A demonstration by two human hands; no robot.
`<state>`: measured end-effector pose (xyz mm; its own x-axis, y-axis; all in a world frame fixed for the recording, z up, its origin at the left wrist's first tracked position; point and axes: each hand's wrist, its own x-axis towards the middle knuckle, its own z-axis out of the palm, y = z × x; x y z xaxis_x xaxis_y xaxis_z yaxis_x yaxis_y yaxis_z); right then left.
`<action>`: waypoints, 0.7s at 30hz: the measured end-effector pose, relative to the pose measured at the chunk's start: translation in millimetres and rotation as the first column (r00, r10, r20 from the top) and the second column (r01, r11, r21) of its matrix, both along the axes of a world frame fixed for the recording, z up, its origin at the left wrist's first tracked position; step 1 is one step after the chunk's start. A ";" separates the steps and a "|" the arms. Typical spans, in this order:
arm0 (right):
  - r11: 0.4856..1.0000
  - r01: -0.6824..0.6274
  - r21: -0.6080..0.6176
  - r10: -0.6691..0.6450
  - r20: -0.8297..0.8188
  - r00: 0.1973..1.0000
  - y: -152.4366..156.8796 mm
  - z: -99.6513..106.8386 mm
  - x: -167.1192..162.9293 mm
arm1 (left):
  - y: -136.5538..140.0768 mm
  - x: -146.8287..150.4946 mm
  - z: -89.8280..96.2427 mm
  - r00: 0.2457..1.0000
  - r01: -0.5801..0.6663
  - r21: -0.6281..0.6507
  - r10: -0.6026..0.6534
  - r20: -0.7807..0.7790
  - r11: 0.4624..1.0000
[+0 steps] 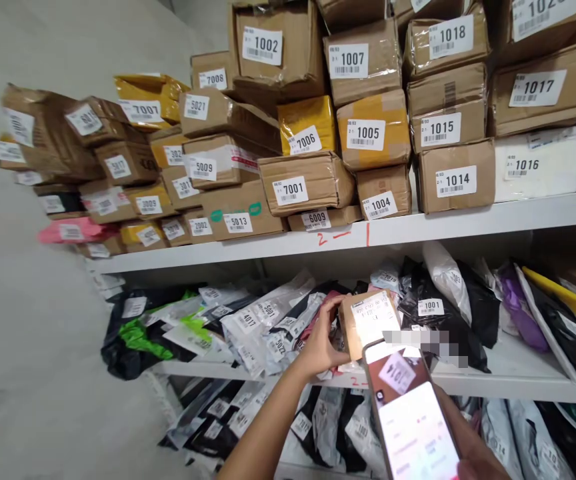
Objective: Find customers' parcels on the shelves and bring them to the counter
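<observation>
A box [355, 330] with a white label is held at the front of a white shelf [518, 388]. From left, a bright green bag [145, 341] lies among other parcels; the left hand [321, 341] pinches the box's left side between thumb and fingers; a phone [413, 427], showing label 1014 onscreen, overlaps the box's lower right; the right hand [471, 437] is wrapped around the phone.

The head camera looks from above and behind the phone [418, 427], facing forward and slightly down. The phone is near; the shelves [403, 230] stand farther off, beyond it.
</observation>
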<state>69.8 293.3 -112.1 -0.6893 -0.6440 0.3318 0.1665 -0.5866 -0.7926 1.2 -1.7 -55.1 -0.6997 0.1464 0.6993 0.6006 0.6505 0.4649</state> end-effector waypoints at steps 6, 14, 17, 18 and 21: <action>0.976 -0.216 -0.038 0.218 0.097 0.971 -4.7 51.0 18.7 | 5.6 -2.8 -0.5 0.997 -0.044 0.150 0.034 0.072 0.988; 0.981 -0.195 -0.008 0.195 0.069 0.978 0.7 45.5 24.1 | -0.4 -8.1 -7.3 0.993 -0.019 0.183 -0.003 0.117 0.983; 0.991 -0.130 0.039 0.130 0.022 0.991 0.3 34.8 25.7 | -0.3 -10.3 -7.8 0.993 -0.012 0.195 -0.011 0.114 0.981; 0.993 -0.105 0.056 0.104 0.021 0.994 0.1 31.6 26.5 | 0.3 -10.8 -7.9 0.993 -0.009 0.199 -0.015 0.117 0.980; 0.994 -0.078 0.074 0.077 0.014 0.997 0.3 26.4 28.2 | 2.1 -11.2 -8.5 0.992 -0.017 0.211 -0.010 0.125 0.977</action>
